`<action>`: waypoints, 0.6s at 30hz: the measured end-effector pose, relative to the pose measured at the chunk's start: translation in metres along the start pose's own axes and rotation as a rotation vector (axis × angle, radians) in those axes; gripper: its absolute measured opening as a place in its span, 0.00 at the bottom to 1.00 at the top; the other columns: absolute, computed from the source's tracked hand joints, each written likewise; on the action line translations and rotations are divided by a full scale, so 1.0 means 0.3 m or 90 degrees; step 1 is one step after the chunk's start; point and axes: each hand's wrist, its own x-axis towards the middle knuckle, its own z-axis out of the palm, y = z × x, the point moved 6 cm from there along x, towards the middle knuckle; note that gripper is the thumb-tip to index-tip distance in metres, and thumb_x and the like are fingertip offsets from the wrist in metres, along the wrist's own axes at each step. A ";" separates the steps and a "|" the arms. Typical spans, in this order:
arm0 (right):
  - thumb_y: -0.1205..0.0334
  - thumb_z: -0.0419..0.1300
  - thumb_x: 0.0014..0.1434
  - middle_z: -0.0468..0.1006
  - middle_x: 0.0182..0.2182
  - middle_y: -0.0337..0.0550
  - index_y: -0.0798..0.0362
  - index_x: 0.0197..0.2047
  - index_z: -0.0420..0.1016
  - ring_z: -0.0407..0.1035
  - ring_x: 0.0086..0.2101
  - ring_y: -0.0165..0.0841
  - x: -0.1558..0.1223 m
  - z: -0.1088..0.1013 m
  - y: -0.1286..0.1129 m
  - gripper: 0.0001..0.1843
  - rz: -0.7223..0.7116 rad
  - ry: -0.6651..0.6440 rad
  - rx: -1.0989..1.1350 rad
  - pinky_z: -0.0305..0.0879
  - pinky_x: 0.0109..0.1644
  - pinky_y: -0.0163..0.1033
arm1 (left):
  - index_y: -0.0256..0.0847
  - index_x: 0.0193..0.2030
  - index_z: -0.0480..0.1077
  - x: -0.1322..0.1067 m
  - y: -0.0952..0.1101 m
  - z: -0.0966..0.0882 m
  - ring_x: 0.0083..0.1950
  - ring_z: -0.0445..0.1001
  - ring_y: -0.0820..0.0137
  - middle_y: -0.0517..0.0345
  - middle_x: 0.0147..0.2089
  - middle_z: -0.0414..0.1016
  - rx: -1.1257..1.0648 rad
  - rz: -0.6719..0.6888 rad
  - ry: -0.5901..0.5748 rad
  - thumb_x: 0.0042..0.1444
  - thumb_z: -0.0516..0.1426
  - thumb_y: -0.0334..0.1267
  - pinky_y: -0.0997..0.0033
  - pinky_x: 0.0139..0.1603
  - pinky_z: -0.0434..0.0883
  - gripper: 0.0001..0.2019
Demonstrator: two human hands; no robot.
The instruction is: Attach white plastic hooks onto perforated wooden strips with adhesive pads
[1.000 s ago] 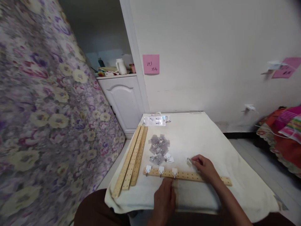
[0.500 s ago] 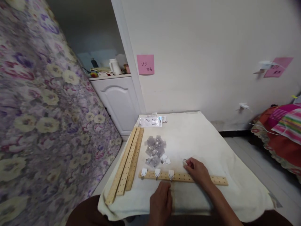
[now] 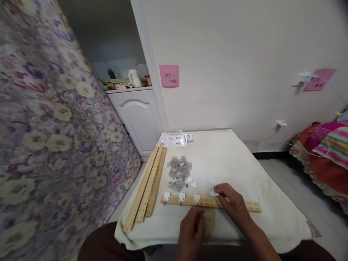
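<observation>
A white adhesive hook (image 3: pixel 214 194) with a small metal loop is pinched in my right hand (image 3: pixel 234 204), just above a perforated wooden strip (image 3: pixel 251 207). Three similar white hooks sit along the left part of that strip, the third hook (image 3: pixel 197 198) being nearest its middle. At the strip's front edge my left hand (image 3: pixel 192 228) is closed with curled fingers; whether anything is in them is hidden. Behind the strip lie a few loose white hooks (image 3: pixel 191 183) and a heap of greyish clear pieces (image 3: pixel 179 169).
Several perforated wooden strips (image 3: pixel 149 186) lie side by side along the table's left. Clear packaging (image 3: pixel 174 140) rests at the back of the cloth-covered table (image 3: pixel 228 156). A floral curtain (image 3: pixel 62 127) hangs at left, and a wall stands behind.
My right hand has turned the hook so it lies flatter and slightly lower. My left hand has shifted a little rightward. The view has tilted slightly.
</observation>
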 end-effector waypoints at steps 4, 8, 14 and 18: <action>0.69 0.50 0.62 0.73 0.41 0.46 0.49 0.41 0.71 0.70 0.44 0.34 -0.031 0.006 -0.059 0.10 -0.067 -0.067 0.000 0.68 0.47 0.37 | 0.41 0.51 0.64 0.016 -0.001 0.025 0.29 0.68 0.74 0.59 0.38 0.70 -0.170 -0.086 -0.016 0.58 0.50 0.40 0.74 0.29 0.66 0.15; 0.71 0.50 0.63 0.73 0.42 0.45 0.49 0.41 0.71 0.71 0.43 0.31 -0.066 0.033 -0.127 0.11 -0.089 -0.165 0.021 0.68 0.46 0.34 | 0.44 0.53 0.65 0.028 0.058 -0.002 0.39 0.71 0.71 0.55 0.48 0.68 -0.162 -0.011 0.018 0.56 0.55 0.39 0.72 0.38 0.68 0.18; 0.71 0.50 0.63 0.74 0.41 0.44 0.49 0.41 0.72 0.72 0.41 0.30 -0.113 0.057 -0.167 0.11 -0.118 -0.193 0.042 0.69 0.43 0.32 | 0.41 0.31 0.69 0.024 0.113 -0.014 0.36 0.69 0.72 0.59 0.36 0.68 -0.136 0.012 0.013 0.55 0.56 0.38 0.75 0.33 0.65 0.05; 0.72 0.53 0.61 0.75 0.40 0.44 0.50 0.40 0.71 0.72 0.41 0.30 -0.132 0.039 -0.144 0.10 -0.103 -0.124 0.035 0.69 0.43 0.32 | 0.40 0.27 0.65 0.014 0.084 -0.010 0.35 0.68 0.72 0.60 0.33 0.68 -0.203 -0.028 0.045 0.53 0.57 0.36 0.76 0.32 0.65 0.06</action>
